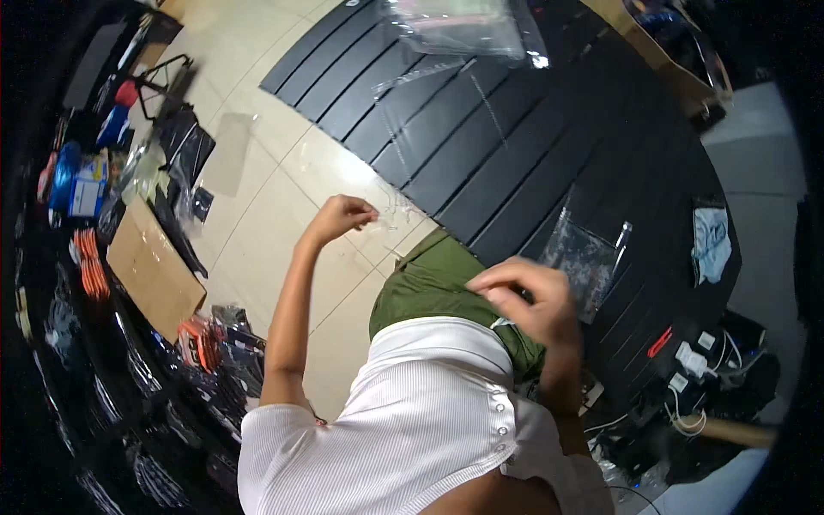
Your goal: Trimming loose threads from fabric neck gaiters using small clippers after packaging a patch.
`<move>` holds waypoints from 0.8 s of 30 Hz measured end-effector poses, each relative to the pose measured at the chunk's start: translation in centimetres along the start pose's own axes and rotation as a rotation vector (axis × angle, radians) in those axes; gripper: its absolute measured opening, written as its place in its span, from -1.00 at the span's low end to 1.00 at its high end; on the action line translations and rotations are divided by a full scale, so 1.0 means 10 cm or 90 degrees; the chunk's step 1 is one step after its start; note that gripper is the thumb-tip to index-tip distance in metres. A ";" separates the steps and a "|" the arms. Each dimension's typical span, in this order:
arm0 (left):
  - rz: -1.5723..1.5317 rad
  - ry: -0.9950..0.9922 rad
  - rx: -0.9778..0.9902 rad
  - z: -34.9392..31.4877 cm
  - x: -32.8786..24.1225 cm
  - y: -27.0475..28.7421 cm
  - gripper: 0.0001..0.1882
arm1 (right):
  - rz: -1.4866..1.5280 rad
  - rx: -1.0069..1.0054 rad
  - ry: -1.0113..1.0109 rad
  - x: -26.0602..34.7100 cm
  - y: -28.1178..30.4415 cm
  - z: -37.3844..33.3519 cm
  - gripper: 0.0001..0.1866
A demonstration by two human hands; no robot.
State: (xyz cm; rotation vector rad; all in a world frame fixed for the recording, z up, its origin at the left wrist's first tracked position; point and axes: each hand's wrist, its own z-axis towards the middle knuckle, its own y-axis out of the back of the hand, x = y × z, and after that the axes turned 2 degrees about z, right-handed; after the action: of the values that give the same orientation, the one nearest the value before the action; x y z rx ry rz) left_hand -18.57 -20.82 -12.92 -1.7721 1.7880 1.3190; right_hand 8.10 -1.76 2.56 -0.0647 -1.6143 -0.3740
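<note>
My left hand (343, 216) is raised over the tiled floor, beyond the table's near edge. Its fingertips are pinched together, and thin clear or whitish bits show just past them; whether they are held I cannot make out. Over my lap, close to the green shorts (429, 292), hovers my right hand (536, 296), slightly blurred. Its thumb and forefinger are a little apart with nothing visible between them. Beside it on the black slatted table (532, 146) lies a clear plastic bag (584, 253) with a dark, speckled look. Another flat transparent bag (438, 120) lies farther up the table.
A pile of clear plastic bags (463, 26) sits at the table's far side. To the right are folded light-blue fabric (711, 242), a red cutter-like tool (659, 342) and white cables (691, 421). A cardboard sheet (159, 266) and several dark packages (154, 369) crowd the left.
</note>
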 end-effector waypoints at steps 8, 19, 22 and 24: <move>0.024 0.043 -0.250 1.05 1.48 -0.79 -0.59 | -0.214 0.227 0.040 -1.04 -1.17 0.40 -0.71; -0.405 0.123 -0.160 0.89 1.84 -0.73 -0.32 | -0.017 0.220 -0.071 -0.46 -0.31 -0.02 -0.69; -0.177 0.133 -0.208 0.93 1.86 -0.72 -0.39 | -0.013 0.084 -0.055 -0.34 0.10 -0.23 -0.72; -0.136 0.103 -0.221 0.91 1.77 -0.71 -0.48 | -0.039 -0.084 -0.056 -0.26 0.38 -0.41 -0.73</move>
State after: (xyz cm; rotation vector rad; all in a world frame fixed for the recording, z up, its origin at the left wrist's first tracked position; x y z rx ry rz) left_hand -19.05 -23.83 -33.86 -2.2390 1.4571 1.5022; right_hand 13.24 1.17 0.87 -0.1342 -1.6789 -0.5308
